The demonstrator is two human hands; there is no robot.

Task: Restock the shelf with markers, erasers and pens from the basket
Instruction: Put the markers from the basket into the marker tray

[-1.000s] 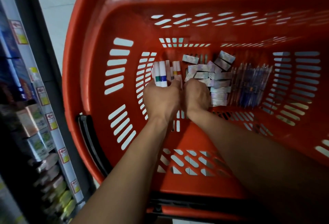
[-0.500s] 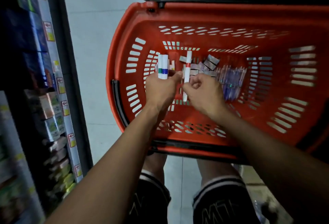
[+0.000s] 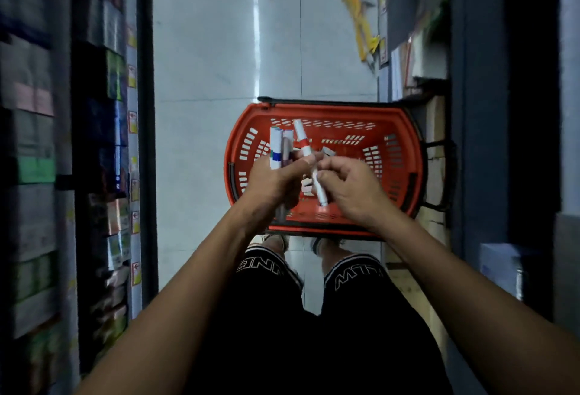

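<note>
Several markers (image 3: 280, 146) gathered upright in the left hand (image 3: 276, 179), fingers curled round their lower ends, coloured bands showing above the knuckles. One more, a red-banded marker (image 3: 309, 160), pinched between right hand (image 3: 350, 189) thumb and fingertips and leaning across toward the left-hand bundle, apparently about to be added to it. Both hands raised well above the red basket (image 3: 248, 118), which sits on the pale floor (image 3: 204, 65) between the feet and the aisle ahead. Down in the basket, a few pale small boxes (image 3: 329, 152) visible past the hands, likely erasers; much of the basket bottom hidden behind hands and markers, so cannot tell whether pens remain there. Shelf (image 3: 106, 143) at left already crowded with blurred packets and price tags; none of the held markers placed there yet. By judgement, early in the job: first handful collected but not shelved, erasers not yet lifted out, pens unaccounted for. Left to do, as far as can be judged: merge the last marker into the bundle, turn to the left shelf, find the marker slot, then return for the rest
</note>
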